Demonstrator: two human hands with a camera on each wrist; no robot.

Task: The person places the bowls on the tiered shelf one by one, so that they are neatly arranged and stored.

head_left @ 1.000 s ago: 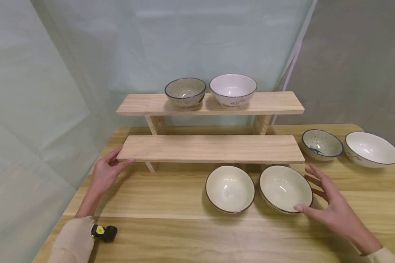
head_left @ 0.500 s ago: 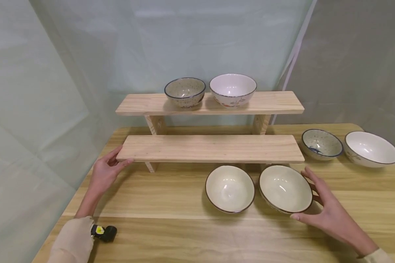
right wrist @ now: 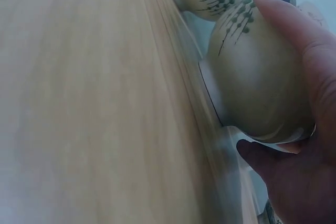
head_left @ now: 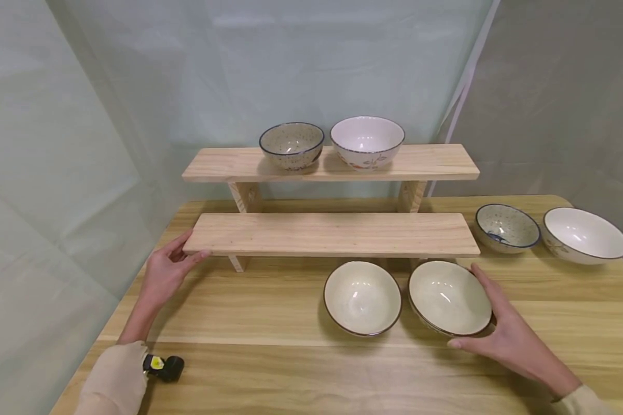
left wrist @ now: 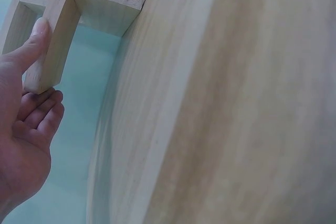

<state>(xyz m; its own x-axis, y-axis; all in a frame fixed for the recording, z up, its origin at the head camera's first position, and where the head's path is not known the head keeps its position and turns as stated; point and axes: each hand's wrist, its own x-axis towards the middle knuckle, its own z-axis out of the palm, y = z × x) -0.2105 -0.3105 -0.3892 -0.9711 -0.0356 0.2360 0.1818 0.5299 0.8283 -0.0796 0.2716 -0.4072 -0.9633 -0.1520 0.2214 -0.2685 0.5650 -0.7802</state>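
Note:
Two cream bowls with dark rims stand side by side on the wooden table [head_left: 290, 369], in front of a two-step wooden shelf. My right hand [head_left: 498, 323] cups the right cream bowl [head_left: 446, 297], fingers curled round its far right wall and thumb at its near rim. The right wrist view shows this hand [right wrist: 315, 103] wrapped round that bowl [right wrist: 257, 87], which still rests on the table. The left cream bowl [head_left: 362, 297] stands free. My left hand [head_left: 178, 256] grips the left end of the lower shelf board [head_left: 332, 233], thumb on top and fingers under the board [left wrist: 52, 40].
On the upper shelf board [head_left: 435, 158] stand a speckled bowl [head_left: 292, 144] and a white bowl [head_left: 367, 141]. A second speckled bowl [head_left: 507, 227] and a white bowl [head_left: 585, 233] sit at the table's right. A pale curtain surrounds the table.
My right hand has moved left and closed round the right cream bowl, which it was only near before. The left hand has stayed on the shelf end.

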